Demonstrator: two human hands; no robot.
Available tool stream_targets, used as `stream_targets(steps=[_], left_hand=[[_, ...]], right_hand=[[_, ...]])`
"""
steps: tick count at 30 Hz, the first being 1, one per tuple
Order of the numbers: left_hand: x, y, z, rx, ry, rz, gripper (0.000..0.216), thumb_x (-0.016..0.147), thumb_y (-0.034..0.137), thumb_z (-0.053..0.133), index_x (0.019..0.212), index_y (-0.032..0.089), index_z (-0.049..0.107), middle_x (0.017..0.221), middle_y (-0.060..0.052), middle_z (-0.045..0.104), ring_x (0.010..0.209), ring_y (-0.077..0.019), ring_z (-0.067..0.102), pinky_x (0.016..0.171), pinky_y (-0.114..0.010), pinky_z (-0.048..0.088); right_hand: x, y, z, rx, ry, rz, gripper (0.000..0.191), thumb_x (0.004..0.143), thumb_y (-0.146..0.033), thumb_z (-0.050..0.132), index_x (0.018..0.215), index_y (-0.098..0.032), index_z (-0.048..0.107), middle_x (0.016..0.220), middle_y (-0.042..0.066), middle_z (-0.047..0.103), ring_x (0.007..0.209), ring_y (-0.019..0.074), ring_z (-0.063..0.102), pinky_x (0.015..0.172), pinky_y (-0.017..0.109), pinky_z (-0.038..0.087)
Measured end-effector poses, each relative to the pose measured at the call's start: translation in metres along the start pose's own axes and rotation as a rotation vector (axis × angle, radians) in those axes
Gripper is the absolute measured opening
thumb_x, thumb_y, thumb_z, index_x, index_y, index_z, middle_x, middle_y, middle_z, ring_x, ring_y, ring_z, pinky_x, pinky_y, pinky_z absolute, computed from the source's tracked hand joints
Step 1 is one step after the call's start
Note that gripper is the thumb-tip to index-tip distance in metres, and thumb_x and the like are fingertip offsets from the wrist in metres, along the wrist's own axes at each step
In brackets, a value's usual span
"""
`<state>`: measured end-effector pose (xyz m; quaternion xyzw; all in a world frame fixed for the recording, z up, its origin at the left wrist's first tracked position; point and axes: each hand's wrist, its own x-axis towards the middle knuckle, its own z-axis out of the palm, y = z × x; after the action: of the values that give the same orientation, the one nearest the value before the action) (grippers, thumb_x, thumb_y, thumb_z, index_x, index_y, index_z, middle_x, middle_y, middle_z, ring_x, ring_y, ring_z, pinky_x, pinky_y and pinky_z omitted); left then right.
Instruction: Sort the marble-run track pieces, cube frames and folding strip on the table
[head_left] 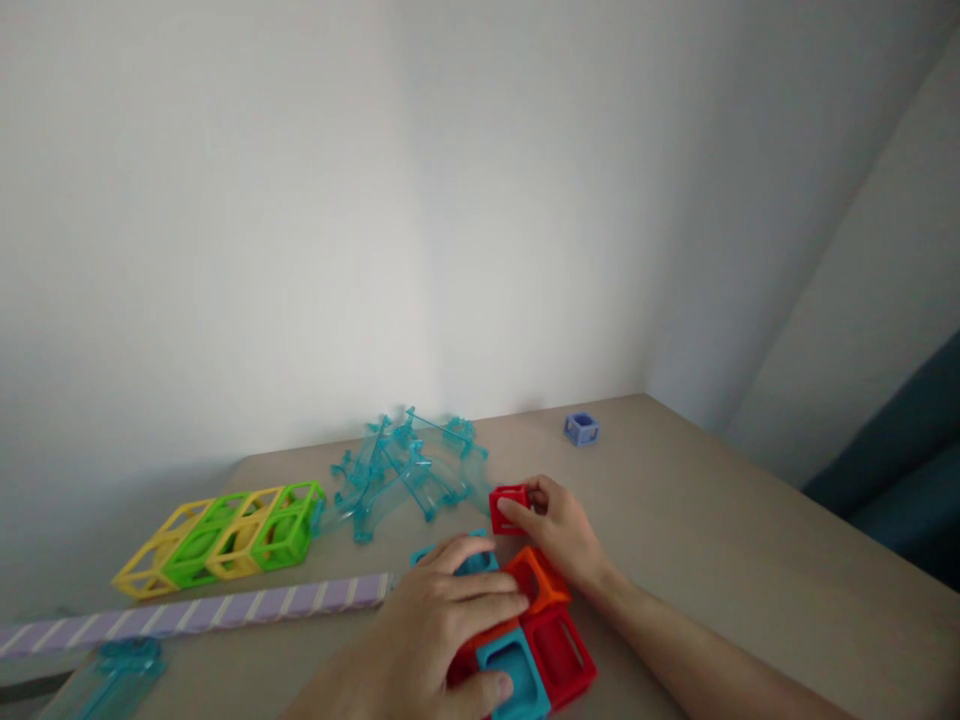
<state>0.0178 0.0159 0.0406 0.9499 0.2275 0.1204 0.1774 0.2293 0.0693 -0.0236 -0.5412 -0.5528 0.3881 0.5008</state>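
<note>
My right hand (562,525) pinches a small red open-frame cube (508,510) between thumb and fingers. It is just beyond a cluster of coloured open-frame cubes on the table. My left hand (457,610) curls over the cluster's left side, its thumb on a light-blue cube (519,672) and its fingers across the orange part. The cluster also shows an orange cube (538,578) and a red cube (559,655) on the right. Another blue cube (475,562) shows partly behind my left fingers. My left palm hides some of the cluster.
Translucent teal track-like pieces (416,480) lie heaped near the wall. To the left stands a row of yellow and green frame cubes (225,540), with a lilac striped strip (202,610) before it. A teal piece (124,665) sits front left, a small periwinkle cube (582,430) far right.
</note>
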Motion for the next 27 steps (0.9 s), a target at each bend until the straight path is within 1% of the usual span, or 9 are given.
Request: stream_targets(steps=[3, 5, 10, 13, 16, 18, 23, 25, 27], left_hand=[[-0.003, -0.005, 0.003, 0.009, 0.015, -0.003, 0.059, 0.081, 0.045, 0.06, 0.135, 0.023, 0.053, 0.135, -0.004, 0.058, 0.133, -0.0347, 0.038, 0.108, -0.052, 0.037], [-0.008, -0.01, 0.005, 0.011, 0.057, -0.017, 0.058, 0.082, 0.044, 0.06, 0.135, 0.024, 0.052, 0.136, -0.005, 0.057, 0.134, -0.0342, 0.037, 0.109, -0.052, 0.036], [-0.023, -0.024, 0.008, 0.01, 0.157, -0.045, 0.054, 0.083, 0.033, 0.059, 0.135, 0.022, 0.05, 0.141, -0.007, 0.052, 0.139, -0.0307, 0.031, 0.113, -0.05, 0.031], [-0.026, -0.027, 0.01, 0.021, 0.184, -0.029, 0.051, 0.083, 0.033, 0.059, 0.132, 0.023, 0.052, 0.141, -0.007, 0.052, 0.138, -0.0298, 0.033, 0.114, -0.05, 0.028], [-0.025, -0.026, 0.012, 0.021, 0.203, -0.003, 0.054, 0.08, 0.035, 0.061, 0.132, 0.023, 0.051, 0.139, -0.007, 0.054, 0.136, -0.0304, 0.036, 0.115, -0.052, 0.027], [-0.023, -0.025, 0.012, 0.021, 0.198, 0.027, 0.056, 0.079, 0.036, 0.062, 0.132, 0.023, 0.052, 0.138, -0.008, 0.054, 0.134, -0.0309, 0.039, 0.115, -0.052, 0.026], [-0.021, -0.023, 0.012, -0.009, 0.243, 0.047, 0.052, 0.077, 0.031, 0.061, 0.127, 0.02, 0.055, 0.13, -0.011, 0.06, 0.125, -0.0284, 0.05, 0.111, -0.044, 0.035], [-0.021, -0.022, 0.012, -0.013, 0.279, 0.042, 0.049, 0.078, 0.031, 0.06, 0.124, 0.018, 0.058, 0.126, -0.012, 0.061, 0.122, -0.0281, 0.052, 0.109, -0.042, 0.036], [-0.019, -0.02, 0.01, -0.022, 0.276, 0.042, 0.048, 0.077, 0.032, 0.059, 0.123, 0.018, 0.059, 0.125, -0.012, 0.062, 0.122, -0.0285, 0.052, 0.109, -0.042, 0.036]], right_hand=[[0.003, -0.007, -0.002, 0.085, 0.047, -0.071, 0.034, 0.081, -0.046, 0.063, 0.096, -0.016, 0.059, 0.089, 0.008, 0.072, 0.079, 0.0208, 0.067, 0.07, 0.031, 0.053], [0.0, -0.013, -0.002, 0.132, 0.051, -0.114, 0.035, 0.081, -0.047, 0.064, 0.099, -0.017, 0.058, 0.091, 0.007, 0.071, 0.08, 0.0202, 0.067, 0.072, 0.031, 0.053], [-0.016, -0.024, 0.001, 0.229, -0.037, -0.236, 0.034, 0.081, -0.04, 0.068, 0.104, -0.018, 0.057, 0.091, 0.005, 0.07, 0.078, 0.0183, 0.065, 0.07, 0.029, 0.052], [-0.019, -0.024, 0.001, 0.154, -0.022, -0.273, 0.031, 0.083, -0.039, 0.066, 0.104, -0.018, 0.056, 0.089, 0.004, 0.07, 0.076, 0.0173, 0.063, 0.069, 0.028, 0.051], [-0.017, -0.022, 0.0, 0.052, 0.08, -0.218, 0.028, 0.085, -0.043, 0.061, 0.098, -0.018, 0.055, 0.083, 0.003, 0.068, 0.069, 0.0167, 0.061, 0.063, 0.027, 0.048], [-0.015, -0.021, -0.002, -0.022, 0.095, -0.186, 0.028, 0.086, -0.045, 0.059, 0.095, -0.019, 0.054, 0.079, 0.002, 0.067, 0.064, 0.0156, 0.059, 0.058, 0.026, 0.046], [-0.025, -0.026, -0.003, -0.154, -0.104, -0.254, 0.025, 0.086, -0.041, 0.059, 0.097, -0.019, 0.054, 0.075, 0.0, 0.066, 0.062, 0.0145, 0.057, 0.055, 0.024, 0.043], [-0.03, -0.028, -0.001, -0.198, -0.117, -0.325, 0.025, 0.084, -0.038, 0.062, 0.098, -0.019, 0.055, 0.076, 0.001, 0.065, 0.065, 0.0149, 0.057, 0.059, 0.025, 0.044], [-0.033, -0.031, -0.001, -0.216, -0.107, -0.393, 0.025, 0.082, -0.036, 0.063, 0.098, -0.019, 0.056, 0.08, 0.002, 0.066, 0.07, 0.016, 0.058, 0.066, 0.027, 0.046]])
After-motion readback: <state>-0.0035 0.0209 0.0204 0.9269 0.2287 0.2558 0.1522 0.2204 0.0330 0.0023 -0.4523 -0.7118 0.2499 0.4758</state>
